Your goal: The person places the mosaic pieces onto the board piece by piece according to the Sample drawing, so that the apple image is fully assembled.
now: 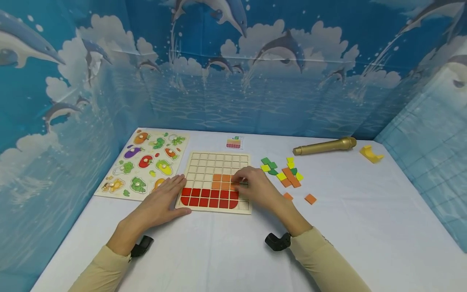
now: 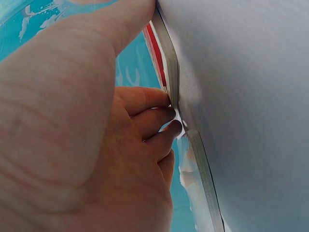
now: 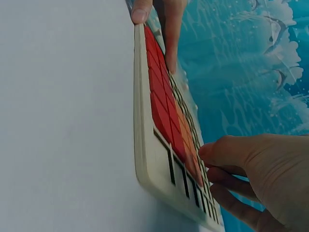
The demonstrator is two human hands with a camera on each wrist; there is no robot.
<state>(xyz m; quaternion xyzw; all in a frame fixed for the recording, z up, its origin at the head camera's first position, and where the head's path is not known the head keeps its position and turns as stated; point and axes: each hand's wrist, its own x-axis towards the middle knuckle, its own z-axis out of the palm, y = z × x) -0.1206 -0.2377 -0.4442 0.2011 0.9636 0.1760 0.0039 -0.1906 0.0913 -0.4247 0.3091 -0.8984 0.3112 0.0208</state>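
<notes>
A wooden grid board [image 1: 204, 162] lies on the white table, its two bottom rows filled with red tiles [image 1: 209, 198] and part of the rows above with orange tiles [image 1: 220, 181]. My left hand [image 1: 164, 198] rests flat against the board's left edge, thumb along the front edge; the left wrist view shows its fingertips [image 2: 166, 113] touching the board's rim [image 2: 171, 63]. My right hand [image 1: 251, 184] reaches over the board's right half and pinches an orange tile [image 3: 197, 175] down at the end of the orange row, thumb tip [image 3: 205, 150] on it.
Loose green, yellow and orange tiles [image 1: 286, 174] lie right of the board, two more orange ones [image 1: 310, 198] nearer me. A vegetable peg puzzle [image 1: 146, 164] sits to the left. A gold microphone [image 1: 324, 147], a yellow piece [image 1: 371, 154] and a small picture card [image 1: 234, 142] lie farther back.
</notes>
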